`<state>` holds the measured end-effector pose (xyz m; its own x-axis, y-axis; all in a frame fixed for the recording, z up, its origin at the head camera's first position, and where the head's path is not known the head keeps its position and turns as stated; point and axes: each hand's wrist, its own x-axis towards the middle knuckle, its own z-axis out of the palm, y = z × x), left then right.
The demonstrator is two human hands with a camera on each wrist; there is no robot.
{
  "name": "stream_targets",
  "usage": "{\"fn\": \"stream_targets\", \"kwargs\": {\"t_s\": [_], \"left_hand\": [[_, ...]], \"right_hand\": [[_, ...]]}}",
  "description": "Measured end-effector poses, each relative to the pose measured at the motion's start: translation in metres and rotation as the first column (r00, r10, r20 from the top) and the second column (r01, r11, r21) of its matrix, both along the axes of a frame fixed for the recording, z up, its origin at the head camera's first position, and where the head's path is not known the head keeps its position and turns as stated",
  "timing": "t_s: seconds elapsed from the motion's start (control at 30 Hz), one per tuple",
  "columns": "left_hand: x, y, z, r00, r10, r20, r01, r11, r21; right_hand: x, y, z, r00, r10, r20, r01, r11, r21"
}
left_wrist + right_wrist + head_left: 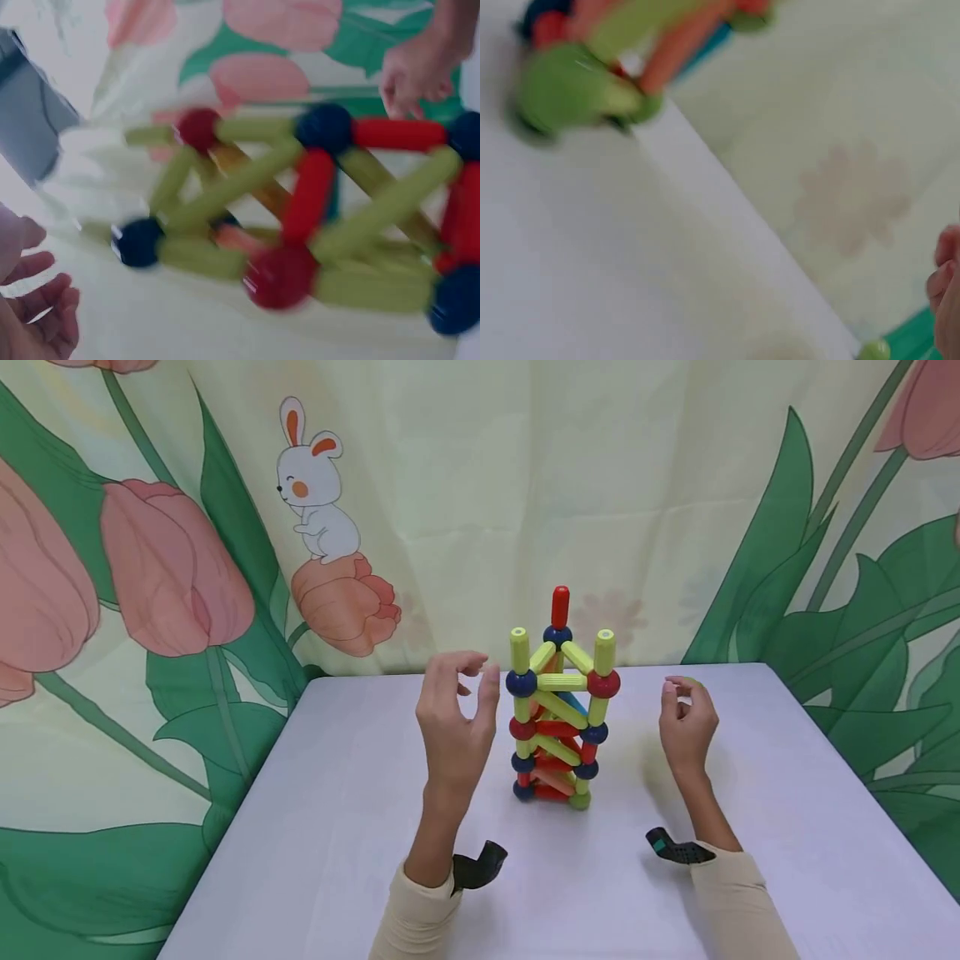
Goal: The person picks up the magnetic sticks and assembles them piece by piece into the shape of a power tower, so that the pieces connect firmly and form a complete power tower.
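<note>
A tower of magnetic rods and balls [553,682] stands upright on the table, in light green, red, blue and orange. Three rods stick up at its top, one red and two light green. To its left my left hand [457,718] is raised, fingers and thumb loosely curved with a gap between them, holding nothing. My right hand [688,727] hovers to the right of the tower, apart from it, with loosely curled fingers and nothing seen in them. Tower parts fill the middle of the left wrist view, blurred. A green ball [874,350] shows near the right hand, mostly hidden behind it in the head view.
The white table [345,827] ends just behind the tower. A hanging cloth [465,485] printed with tulips and a rabbit closes off the back. A dark wrist camera [480,865] sits on my left wrist, another [678,847] on my right.
</note>
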<state>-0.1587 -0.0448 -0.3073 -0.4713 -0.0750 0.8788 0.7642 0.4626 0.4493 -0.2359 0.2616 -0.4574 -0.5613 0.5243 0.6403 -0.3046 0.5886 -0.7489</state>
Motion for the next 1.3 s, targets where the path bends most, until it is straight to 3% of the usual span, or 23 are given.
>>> {"fn": "stream_targets", "kwargs": {"t_s": [0.07, 0.13, 0.23, 0.3, 0.37, 0.43, 0.53, 0.7, 0.77, 0.87, 0.93, 1.0, 1.07, 1.17, 1.23, 1.3], "left_hand": [[-0.009, -0.006, -0.011, 0.992, -0.052, 0.115, 0.055, 0.998, -0.025], [-0.015, -0.008, -0.021, 0.962, -0.140, 0.236, 0.153, 0.988, -0.036], [-0.018, -0.006, -0.031, 0.894, -0.261, 0.365, 0.287, 0.958, -0.016], [-0.018, -0.003, -0.035, 0.864, -0.315, 0.392, 0.337, 0.941, 0.013], [-0.017, 0.000, -0.037, 0.862, -0.328, 0.387, 0.346, 0.938, 0.025], [-0.017, 0.002, -0.038, 0.871, -0.329, 0.364, 0.339, 0.940, 0.038], [-0.017, 0.005, -0.039, 0.893, -0.312, 0.325, 0.316, 0.948, 0.042], [-0.016, 0.009, -0.039, 0.915, -0.296, 0.275, 0.297, 0.954, 0.039], [-0.016, 0.011, -0.040, 0.920, -0.289, 0.266, 0.290, 0.956, 0.037], [-0.016, 0.011, -0.041, 0.926, -0.274, 0.258, 0.274, 0.961, 0.037], [-0.016, 0.011, -0.042, 0.930, -0.262, 0.256, 0.263, 0.964, 0.032], [-0.015, 0.011, -0.042, 0.933, -0.254, 0.254, 0.257, 0.966, 0.022], [-0.015, 0.011, -0.043, 0.934, -0.249, 0.255, 0.255, 0.967, 0.010], [-0.016, 0.011, -0.043, 0.935, -0.243, 0.260, 0.252, 0.968, -0.002], [-0.016, 0.010, -0.043, 0.936, -0.234, 0.262, 0.245, 0.970, -0.008], [-0.016, 0.010, -0.043, 0.939, -0.222, 0.264, 0.235, 0.972, -0.017]], "right_hand": [[-0.013, 0.018, -0.004, 0.991, -0.051, 0.124, 0.058, 0.997, -0.054], [-0.024, 0.034, -0.007, 0.959, -0.055, 0.278, 0.078, 0.994, -0.070], [-0.038, 0.053, -0.011, 0.867, -0.013, 0.498, 0.026, 0.999, -0.020], [-0.045, 0.061, -0.013, 0.794, 0.022, 0.607, -0.044, 0.999, 0.020], [-0.051, 0.067, -0.017, 0.740, 0.024, 0.673, -0.096, 0.993, 0.071], [-0.054, 0.071, -0.022, 0.712, 0.010, 0.702, -0.135, 0.983, 0.122], [-0.057, 0.076, -0.027, 0.726, -0.023, 0.687, -0.151, 0.970, 0.192], [-0.058, 0.074, -0.023, 0.807, 0.005, 0.590, -0.137, 0.974, 0.181], [-0.057, 0.066, -0.009, 0.835, 0.066, 0.547, -0.152, 0.982, 0.113], [-0.056, 0.047, 0.027, 0.860, 0.207, 0.466, -0.234, 0.972, 0.000], [-0.052, 0.032, 0.058, 0.858, 0.343, 0.383, -0.345, 0.936, -0.066], [-0.046, 0.015, 0.090, 0.831, 0.483, 0.277, -0.472, 0.875, -0.108], [-0.038, -0.002, 0.122, 0.775, 0.612, 0.156, -0.599, 0.790, -0.130], [-0.025, -0.027, 0.165, 0.664, 0.748, 0.003, -0.742, 0.660, -0.116], [-0.019, -0.043, 0.187, 0.603, 0.796, -0.055, -0.797, 0.597, -0.090], [-0.015, -0.057, 0.203, 0.565, 0.821, -0.078, -0.825, 0.562, -0.055]]}}
